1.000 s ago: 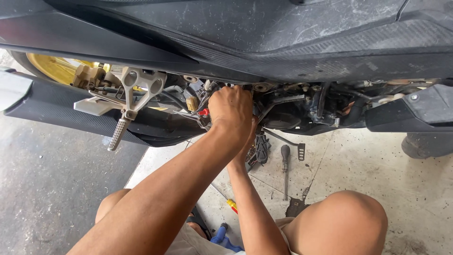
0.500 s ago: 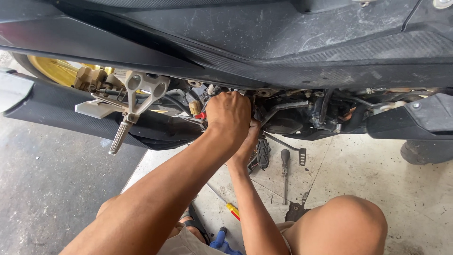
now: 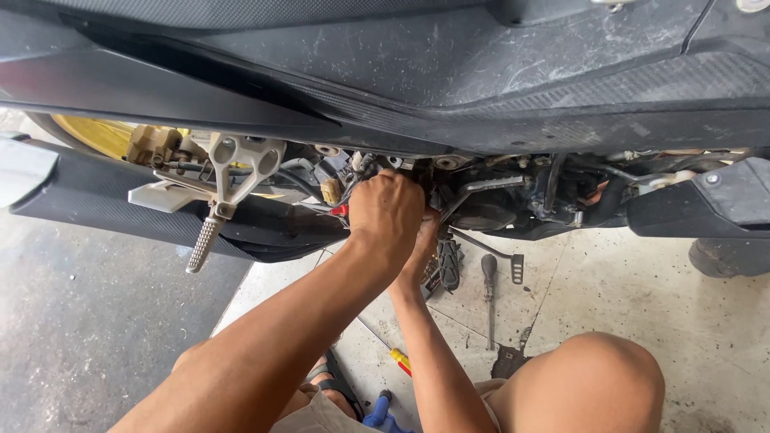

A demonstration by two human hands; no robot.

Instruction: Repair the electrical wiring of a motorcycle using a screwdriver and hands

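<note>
My left hand (image 3: 387, 210) was curled shut on something under the motorbike's engine (image 3: 481, 200); a small red part (image 3: 340, 210) peeked out beside it, but I could not tell what I held. My right hand (image 3: 423, 240) sat just below, mostly hidden, so its grip was unclear. I thought my fingers could slip or get pinched among the tight wires and metal. A footpeg (image 3: 205, 240) hung left of the engine. A screwdriver (image 3: 489, 281) lay on the floor below it.

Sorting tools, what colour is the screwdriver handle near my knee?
Yellow and red screwdriver handle, seen in the head view.
</note>
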